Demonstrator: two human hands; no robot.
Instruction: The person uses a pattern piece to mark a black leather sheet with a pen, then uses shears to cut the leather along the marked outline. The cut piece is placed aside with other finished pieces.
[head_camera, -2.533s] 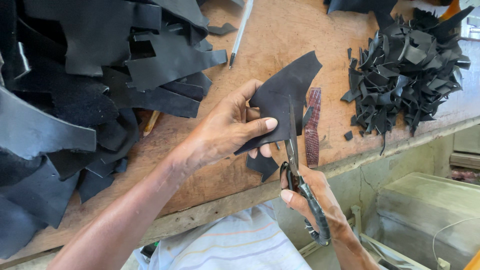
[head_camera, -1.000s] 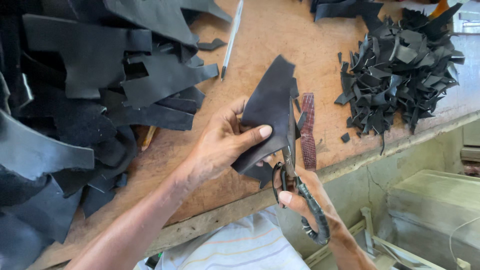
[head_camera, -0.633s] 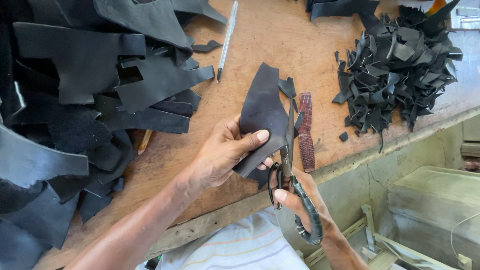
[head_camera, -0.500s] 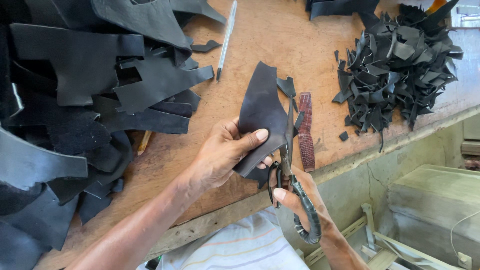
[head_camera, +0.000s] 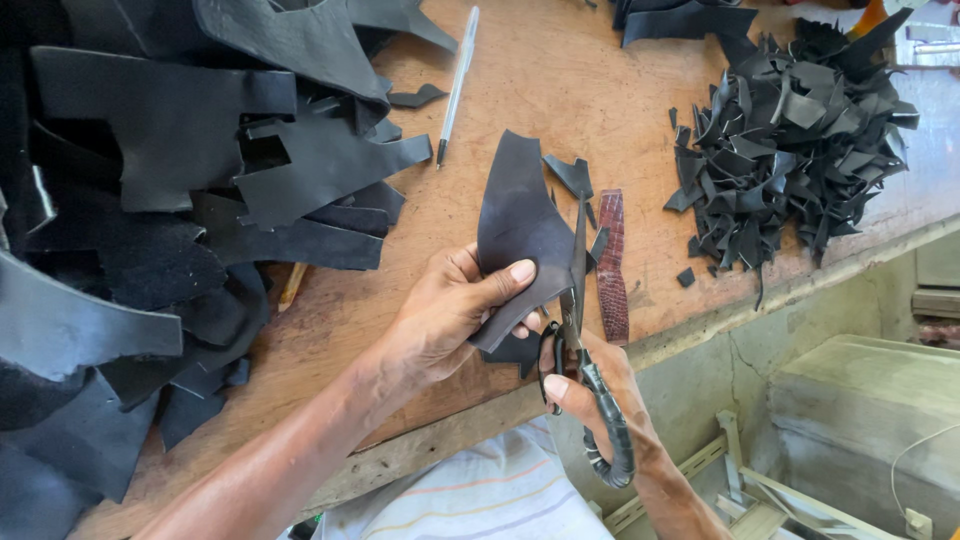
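Nearest the camera, the right hand (head_camera: 600, 395) grips a pair of scissors (head_camera: 580, 330) by the handles, the fingers closed through the black loops and the thumb through the upper one. The lower handle is wrapped in dark cord. The blades point up and away from the body and appear nearly closed, lying along the right edge of a piece of black leather (head_camera: 515, 225).

The left hand (head_camera: 450, 315) holds that leather piece just left of the scissors. The thumb is pressed flat on its upper face and the fingers are curled beneath it, pinching the lower end firmly. The piece stands above the near edge of the wooden workbench (head_camera: 560, 90), its narrow end rising away from the hand.

Just right of the blades, a reddish-brown textured strip (head_camera: 611, 265) lies flat on the bench, reaching close to the bench edge. A small black offcut (head_camera: 572, 175) lies just beyond the held piece.

Further right, a heap of black leather scraps (head_camera: 790, 150) sits on the bench near its right edge. To the left, a large pile of black leather sheets (head_camera: 180, 170) covers much of the surface. Between the pile and the held piece, further back, a pen (head_camera: 457, 85) lies on bare wood.
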